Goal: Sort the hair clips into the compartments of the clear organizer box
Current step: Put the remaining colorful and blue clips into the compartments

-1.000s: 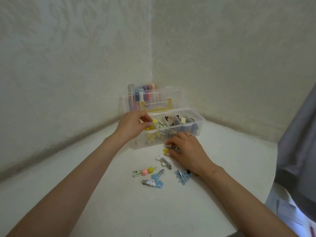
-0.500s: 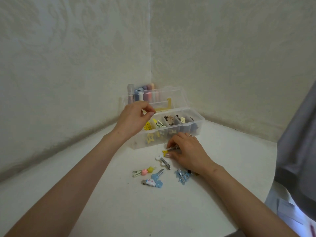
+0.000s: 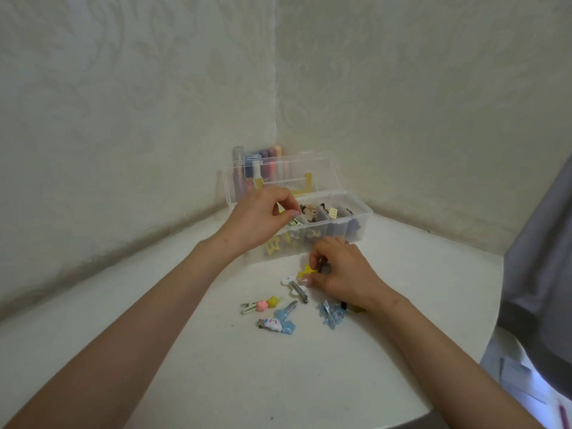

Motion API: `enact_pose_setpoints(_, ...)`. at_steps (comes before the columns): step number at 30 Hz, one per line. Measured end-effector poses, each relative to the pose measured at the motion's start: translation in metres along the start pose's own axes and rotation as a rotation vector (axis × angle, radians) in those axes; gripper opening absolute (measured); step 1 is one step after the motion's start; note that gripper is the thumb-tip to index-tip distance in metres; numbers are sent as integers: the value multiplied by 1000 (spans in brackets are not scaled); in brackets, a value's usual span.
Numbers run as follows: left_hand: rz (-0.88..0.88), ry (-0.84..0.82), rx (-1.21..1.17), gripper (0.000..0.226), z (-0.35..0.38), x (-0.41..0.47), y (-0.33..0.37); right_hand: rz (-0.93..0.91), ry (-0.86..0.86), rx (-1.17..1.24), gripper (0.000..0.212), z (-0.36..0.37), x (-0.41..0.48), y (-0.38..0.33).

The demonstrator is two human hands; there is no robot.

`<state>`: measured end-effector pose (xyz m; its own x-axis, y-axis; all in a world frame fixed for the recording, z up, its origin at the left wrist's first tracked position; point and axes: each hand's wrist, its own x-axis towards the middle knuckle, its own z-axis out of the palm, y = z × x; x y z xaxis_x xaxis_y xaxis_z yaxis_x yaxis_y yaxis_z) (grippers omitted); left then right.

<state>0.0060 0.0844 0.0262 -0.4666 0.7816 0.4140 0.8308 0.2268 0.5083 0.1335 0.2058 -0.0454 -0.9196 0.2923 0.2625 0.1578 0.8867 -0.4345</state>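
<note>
The clear organizer box (image 3: 362,226) stands open in the corner, its compartments holding yellow, brown and dark clips. My left hand (image 3: 257,216) hovers over the box's left compartments with fingertips pinched; whether it holds anything is hidden. My right hand (image 3: 343,270) rests on the table just in front of the box, fingers closed on a yellow clip (image 3: 306,270). Loose clips lie below: a white clip (image 3: 294,284), a green clip with pink and yellow charms (image 3: 261,305), a blue star clip with a white charm (image 3: 278,323) and a blue clip (image 3: 330,314).
The box's raised lid (image 3: 322,168) leans back against a row of coloured tubes (image 3: 247,168) in the wall corner. The white table (image 3: 216,366) has a curved front edge. Grey fabric (image 3: 544,274) hangs at the right.
My left hand has lifted slightly and shifted right above the box. My right hand has drawn the yellow clip up off the table between its fingers.
</note>
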Motion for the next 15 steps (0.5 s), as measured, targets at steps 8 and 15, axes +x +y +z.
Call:
enact_pose_setpoints(8,52,-271,-13,3,4,0,-3,178,146,683,14,-14,-2,-9)
enact_pose_setpoints(15,66,-277,-76,7,2,-1,0,196,232,916,9,-21,-1,-10)
